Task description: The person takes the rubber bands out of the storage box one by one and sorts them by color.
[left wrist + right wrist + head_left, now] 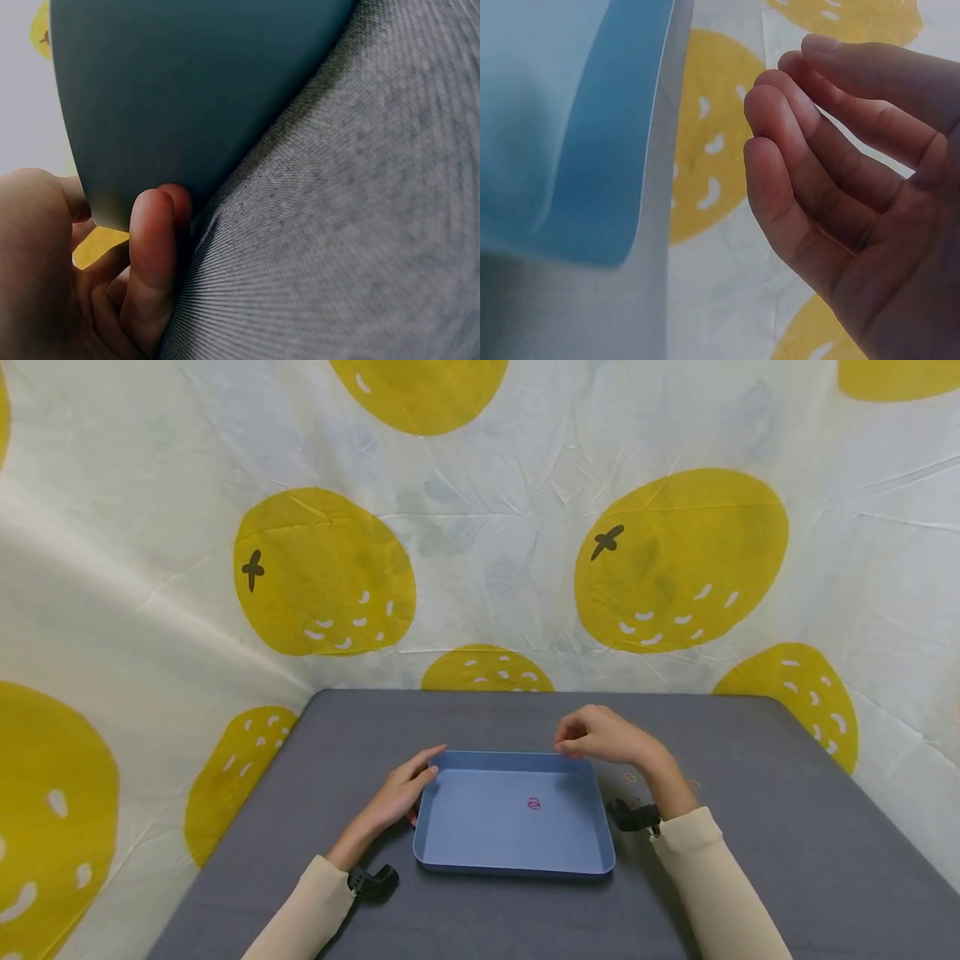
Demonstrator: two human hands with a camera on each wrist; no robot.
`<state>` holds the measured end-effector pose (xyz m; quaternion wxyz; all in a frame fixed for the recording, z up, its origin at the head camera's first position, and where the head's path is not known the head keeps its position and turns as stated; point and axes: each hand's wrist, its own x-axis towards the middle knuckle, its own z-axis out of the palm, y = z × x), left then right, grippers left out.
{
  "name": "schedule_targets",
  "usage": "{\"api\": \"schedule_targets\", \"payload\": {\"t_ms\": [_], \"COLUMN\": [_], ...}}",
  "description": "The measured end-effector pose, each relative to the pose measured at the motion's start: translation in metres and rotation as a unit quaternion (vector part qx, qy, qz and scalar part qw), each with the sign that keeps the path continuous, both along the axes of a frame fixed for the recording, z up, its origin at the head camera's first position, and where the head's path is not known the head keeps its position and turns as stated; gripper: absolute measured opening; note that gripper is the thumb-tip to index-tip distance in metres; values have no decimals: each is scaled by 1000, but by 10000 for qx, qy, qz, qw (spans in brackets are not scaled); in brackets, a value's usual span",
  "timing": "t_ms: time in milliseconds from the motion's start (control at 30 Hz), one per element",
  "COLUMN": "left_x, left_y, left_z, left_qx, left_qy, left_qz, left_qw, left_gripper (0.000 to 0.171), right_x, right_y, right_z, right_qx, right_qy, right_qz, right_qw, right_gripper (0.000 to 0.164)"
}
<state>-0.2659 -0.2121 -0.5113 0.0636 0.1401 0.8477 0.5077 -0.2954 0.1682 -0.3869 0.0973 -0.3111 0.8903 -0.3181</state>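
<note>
A shallow blue tray (480,852) lies on the table in the head view. Inside it, right of the middle, is a small pink-red loop like a rubber band (534,804). My left hand (401,793) grips the tray's left side near the far corner, thumb at the rim. In the left wrist view, fingers (152,232) press against the tray's outer wall (180,97). Over the far right corner hovers my right hand (603,735), fingers loosely bent. The right wrist view shows nothing between the fingertips (766,169), which are apart from the tray wall (615,150).
Several thin tan loops (630,777) lie on the grey table (495,918) right of the tray, partly behind my right forearm. A white cloth with yellow fruit shapes (487,560) hangs behind the table's far edge. Each wrist wears a black device (372,882).
</note>
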Motion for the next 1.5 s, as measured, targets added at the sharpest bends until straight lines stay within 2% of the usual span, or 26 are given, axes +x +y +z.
{"api": "schedule_targets", "payload": {"t_ms": [533, 800, 1133, 1367, 1500], "left_x": [-2, 2, 1, 0, 0], "left_y": [3, 2, 1, 0, -1], "left_z": [-4, -2, 0, 1, 1], "left_qx": [45, 72, 29, 8, 19], "left_qy": [1, -20, -15, -10, -17], "left_qz": [-26, 10, -21, 27, 5], "left_qw": [10000, 10000, 10000, 10000, 10000], "left_gripper": [47, 47, 47, 47, 47], "right_x": [0, -1, 3, 1, 0], "right_y": [-13, -21, -33, -38, -42], "right_z": [-13, -19, -23, -26, -29], "right_qx": [-122, 2, -65, -69, 98], "right_qy": [-305, -296, -400, -520, -693], "right_qz": [258, 379, 422, 621, 743], "right_qw": [9991, 9988, 9983, 9967, 9948], "right_gripper": [17, 18, 18, 17, 14]}}
